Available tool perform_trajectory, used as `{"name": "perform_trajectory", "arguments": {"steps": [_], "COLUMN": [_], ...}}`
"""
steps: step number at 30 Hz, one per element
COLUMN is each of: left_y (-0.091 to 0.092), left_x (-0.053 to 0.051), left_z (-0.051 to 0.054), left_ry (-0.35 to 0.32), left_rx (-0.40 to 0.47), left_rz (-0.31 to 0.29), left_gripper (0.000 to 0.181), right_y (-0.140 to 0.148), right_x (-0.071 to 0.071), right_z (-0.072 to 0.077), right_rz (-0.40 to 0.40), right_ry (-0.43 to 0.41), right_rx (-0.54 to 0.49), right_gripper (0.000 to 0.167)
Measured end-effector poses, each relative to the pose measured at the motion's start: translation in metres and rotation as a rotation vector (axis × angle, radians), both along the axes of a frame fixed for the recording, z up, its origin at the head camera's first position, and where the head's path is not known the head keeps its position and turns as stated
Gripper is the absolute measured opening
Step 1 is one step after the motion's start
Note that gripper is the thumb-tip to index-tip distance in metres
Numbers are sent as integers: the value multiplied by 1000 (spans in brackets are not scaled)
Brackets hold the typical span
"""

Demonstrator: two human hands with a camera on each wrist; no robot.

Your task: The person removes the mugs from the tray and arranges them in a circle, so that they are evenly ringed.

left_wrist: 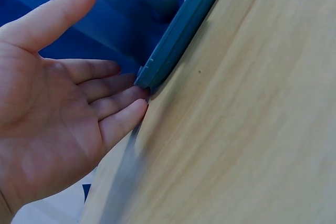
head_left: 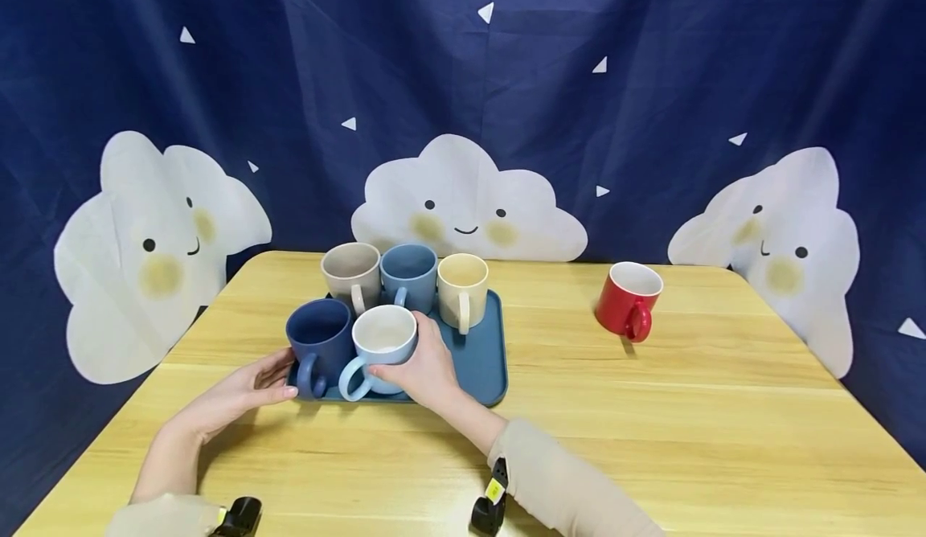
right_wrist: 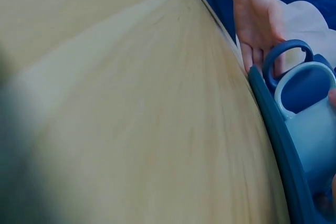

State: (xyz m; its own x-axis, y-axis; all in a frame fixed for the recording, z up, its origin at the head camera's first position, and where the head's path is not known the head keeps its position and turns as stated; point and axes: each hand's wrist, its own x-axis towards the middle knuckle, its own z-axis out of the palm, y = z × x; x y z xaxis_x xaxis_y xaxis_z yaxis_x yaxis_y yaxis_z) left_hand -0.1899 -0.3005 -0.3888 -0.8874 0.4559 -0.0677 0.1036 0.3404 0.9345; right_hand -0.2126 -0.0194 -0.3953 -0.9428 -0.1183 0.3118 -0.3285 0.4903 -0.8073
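A light blue mug [head_left: 383,332] with a white inside is held by my right hand [head_left: 430,364], its thumb on the near side. This mug stands at the front of a blue tray [head_left: 488,360], handle towards me. Beside it, on the left, is a navy mug [head_left: 329,348]. My left hand [left_wrist: 58,103] has its fingers extended against the tray's front left corner, thumb raised apart. Behind, on the same tray, stand a greige mug [head_left: 346,272], a medium blue mug [head_left: 417,286] and a cream mug [head_left: 456,288].
A red mug [head_left: 620,304] with a white inside stands apart on the wooden table [head_left: 687,440], towards the right. A dark blue curtain [head_left: 470,79] with white clouds hangs behind the table.
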Motion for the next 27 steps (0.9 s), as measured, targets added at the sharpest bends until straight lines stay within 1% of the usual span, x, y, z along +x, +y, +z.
{"name": "perform_trajectory", "arguments": {"steps": [4,7,9,12,14,18,24,27], "left_y": [1,0,-1,-1,-1,0,0,0], "left_x": [-1,0,0,0,0,0,0,0], "left_z": [-1,0,0,1,1,0,1,2], "left_ry": [-4,-13,-12,-9,-3,-24,-36,-38], "left_rx": [-5,-9,-6,-6,-3,-3,-10,-7], "left_rz": [-5,-5,-7,-11,-16,-2,-6,-12], "left_gripper": [76,76,75,75,75,76,76,77], "right_y": [6,12,17,26,31,43,65,78], "right_x": [2,4,6,8,9,12,17,19], "right_z": [0,2,5,12,17,26,36,39], "right_rz": [10,28,47,78,95,117,95,79], "right_ry": [-22,-19,-4,13,10,2,31,25], "right_rx": [-8,-6,-8,-44,-79,-129,-181,-205], "right_gripper": [90,90,89,87,87,85,84,83]}}
